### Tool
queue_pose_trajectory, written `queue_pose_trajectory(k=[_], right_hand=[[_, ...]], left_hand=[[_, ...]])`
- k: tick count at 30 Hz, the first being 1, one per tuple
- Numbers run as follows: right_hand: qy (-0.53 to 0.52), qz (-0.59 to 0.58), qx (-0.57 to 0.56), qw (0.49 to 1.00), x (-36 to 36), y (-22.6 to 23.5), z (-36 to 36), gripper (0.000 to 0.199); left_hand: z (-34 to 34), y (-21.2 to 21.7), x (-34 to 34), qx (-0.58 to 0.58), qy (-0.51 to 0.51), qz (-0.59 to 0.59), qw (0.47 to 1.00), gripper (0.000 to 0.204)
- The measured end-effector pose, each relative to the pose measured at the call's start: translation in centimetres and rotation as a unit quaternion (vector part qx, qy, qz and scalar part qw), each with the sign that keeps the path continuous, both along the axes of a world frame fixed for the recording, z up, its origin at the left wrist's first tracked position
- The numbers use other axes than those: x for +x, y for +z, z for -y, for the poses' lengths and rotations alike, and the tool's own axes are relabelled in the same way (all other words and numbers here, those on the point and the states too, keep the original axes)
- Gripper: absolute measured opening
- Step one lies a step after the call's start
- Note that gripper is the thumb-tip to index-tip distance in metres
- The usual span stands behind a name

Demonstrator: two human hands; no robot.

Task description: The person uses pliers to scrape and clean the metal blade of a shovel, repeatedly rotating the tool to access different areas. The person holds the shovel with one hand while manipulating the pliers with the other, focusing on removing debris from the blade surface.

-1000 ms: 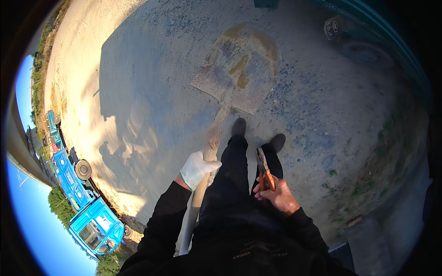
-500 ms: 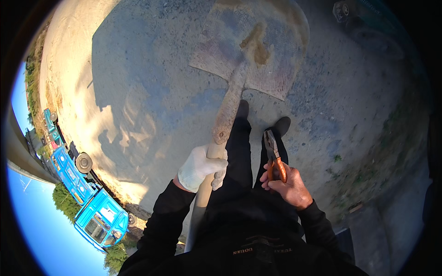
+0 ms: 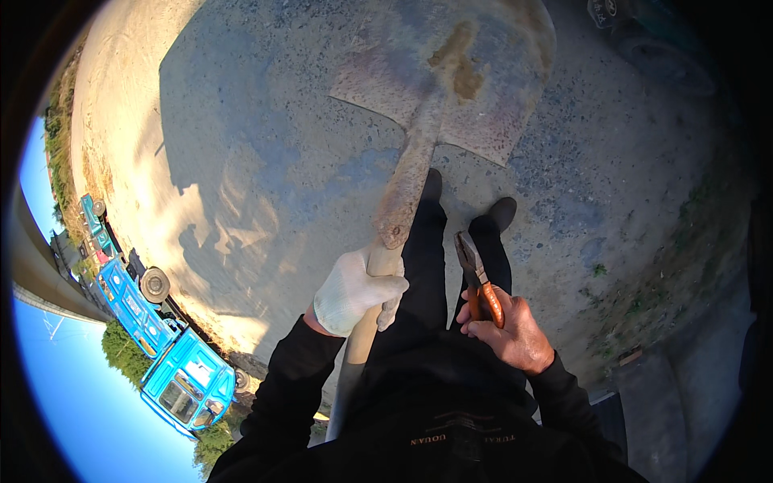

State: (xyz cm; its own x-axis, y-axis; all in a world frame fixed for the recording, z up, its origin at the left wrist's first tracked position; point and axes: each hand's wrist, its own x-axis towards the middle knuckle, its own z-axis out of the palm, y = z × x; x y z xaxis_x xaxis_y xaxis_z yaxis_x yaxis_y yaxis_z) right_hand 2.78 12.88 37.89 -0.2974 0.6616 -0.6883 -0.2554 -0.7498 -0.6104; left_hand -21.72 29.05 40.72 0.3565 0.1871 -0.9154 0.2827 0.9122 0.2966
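Observation:
A white knitted glove covers my left hand [image 3: 354, 294], which is wrapped round the wooden handle of a shovel [image 3: 396, 201] just below its metal socket. The worn metal blade reaches away from me at the top of the view, with a brown muddy patch near its middle. My bare right hand [image 3: 515, 330] is closed on the orange-handled pliers [image 3: 481, 282]. Their dark metal jaws point up and away, over my right leg, and look slightly parted. The pliers are apart from the shovel.
My dark shoes [image 3: 503, 213] stand on rough grey ground below the blade. At the left a blue truck [image 3: 181, 386] is parked on sunlit dirt, with a teal vehicle [image 3: 97, 229] beyond it. A wheel [image 3: 667, 66] shows at the upper right, above weedy ground.
The shovel blade has shifted slightly up and to the right, looking a little nearer. Both hands keep their hold, and the pliers have moved slightly. The whole view has turned a little.

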Motion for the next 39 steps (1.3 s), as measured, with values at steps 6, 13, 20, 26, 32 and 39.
queue_pose_trajectory(k=[6, 13, 20, 26, 32, 39], right_hand=[[0.056, 0.042, 0.065, 0.995, -0.8, 0.5, -1.5, 0.027], [-0.042, 0.153, 0.27, 0.95, -2.4, 1.5, -3.9, 0.03], [0.131, 0.27, 0.201, 0.932, -3.1, 0.5, -6.0, 0.022], [0.165, 0.27, 0.209, 0.925, -3.2, -0.6, -6.3, 0.025], [0.119, 0.281, 0.289, 0.907, -3.8, -1.7, -5.3, 0.028], [0.185, 0.3, 0.287, 0.891, -4.2, -3.5, -4.3, 0.024]], left_hand=[[-0.8, -0.5, 0.5, 0.008, -0.036, -0.029, 0.999, 0.011], [-0.4, -1.1, 0.9, 0.027, -0.039, -0.081, 0.996, 0.015], [-0.3, -1.2, 0.4, -0.001, -0.081, -0.104, 0.991, 0.018], [0.6, -1.6, -0.4, 0.005, -0.077, -0.072, 0.994, 0.019], [1.4, -2.1, -1.4, -0.019, -0.075, -0.074, 0.994, 0.018], [2.3, -3.6, -2.8, -0.036, -0.047, -0.062, 0.996, 0.016]])
